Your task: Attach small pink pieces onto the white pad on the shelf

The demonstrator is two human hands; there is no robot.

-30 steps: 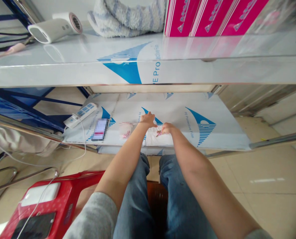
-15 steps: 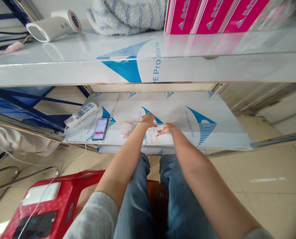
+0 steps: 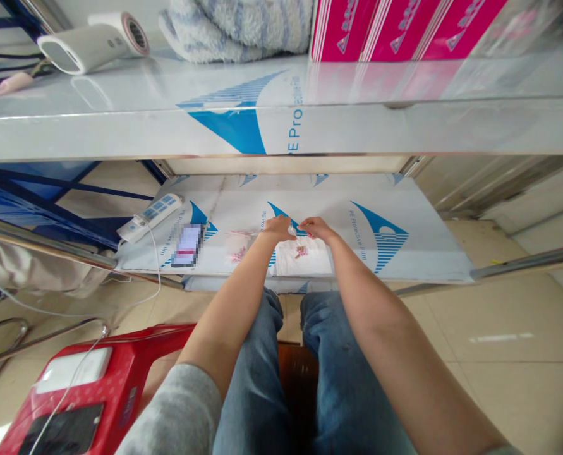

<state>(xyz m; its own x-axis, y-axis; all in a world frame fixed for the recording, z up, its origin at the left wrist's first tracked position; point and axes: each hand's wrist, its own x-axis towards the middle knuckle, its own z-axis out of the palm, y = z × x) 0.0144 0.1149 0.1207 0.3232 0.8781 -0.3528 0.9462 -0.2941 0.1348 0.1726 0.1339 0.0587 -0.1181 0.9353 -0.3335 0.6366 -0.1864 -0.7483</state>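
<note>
A white cloth or tissue point(image 3: 312, 260) lies on the lower shelf in front of me. On it is a small pink-and-brown beaded-looking piece point(image 3: 301, 252). My left hand point(image 3: 278, 227) is closed at the cloth's far left corner, with a small whitish thing showing at its fingertips, too small to name. Just beyond the cloth's far edge, my right hand point(image 3: 316, 228) pinches; a tiny reddish bit shows by its fingertips. Left of my left forearm rests a clear packet point(image 3: 237, 241) with pink bits.
A phone point(image 3: 187, 245) and a white power strip point(image 3: 151, 218) with a cable lie left on the lower shelf point(image 3: 338, 196). The upper shelf edge point(image 3: 380, 129) overhangs the back, bearing a hair dryer point(image 3: 91, 47), a towel point(image 3: 243, 31) and pink boxes point(image 3: 390, 31). A red stool point(image 3: 134, 344) stands lower left.
My right hand has moved up and away from the pink-and-brown piece, which now shows uncovered on the cloth. My left hand stays nearly in place. The view has shifted slightly.
</note>
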